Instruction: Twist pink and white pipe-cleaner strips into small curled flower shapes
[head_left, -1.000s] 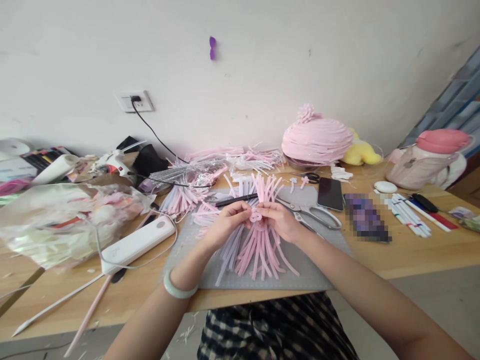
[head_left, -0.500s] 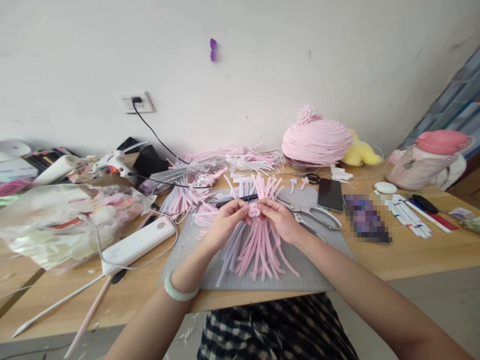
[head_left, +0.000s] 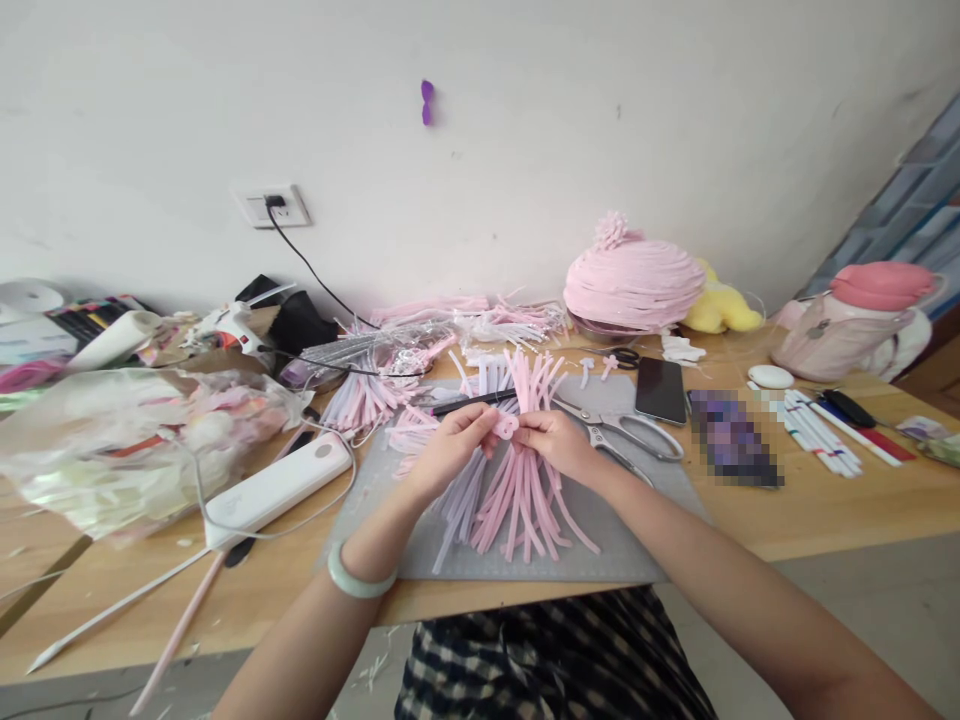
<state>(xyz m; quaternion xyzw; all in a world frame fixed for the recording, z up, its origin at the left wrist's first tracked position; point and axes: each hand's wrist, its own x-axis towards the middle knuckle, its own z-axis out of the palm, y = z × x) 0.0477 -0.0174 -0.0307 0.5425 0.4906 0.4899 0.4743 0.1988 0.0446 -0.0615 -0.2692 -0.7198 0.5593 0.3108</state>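
Note:
Between the fingertips of both hands is a small pink piece of bent pipe cleaner (head_left: 506, 427), curled into loops. My left hand (head_left: 459, 443) pinches its left side, and my right hand (head_left: 555, 440) pinches its right side. Under the hands, pink pipe cleaners (head_left: 525, 510) fan out over a grey cutting mat (head_left: 615, 545). Lilac pipe cleaners (head_left: 459, 515) lie beside them on the left. Large metal scissors (head_left: 637, 432) rest on the mat just right of my right hand. Behind my left hand lies a dark pen-like stick (head_left: 472, 402).
On the left are a white oblong device (head_left: 277, 490) with a cable and a plastic bag (head_left: 112, 460). A pink wound dome (head_left: 637, 285) stands at the back. To the right lie a phone (head_left: 661, 390), white markers (head_left: 821, 435) and a pink-lidded jug (head_left: 847, 320).
The pink piece has turned a little and shifted slightly left and down between my fingertips. My right fingers have moved slightly lower. The things on the table stay put.

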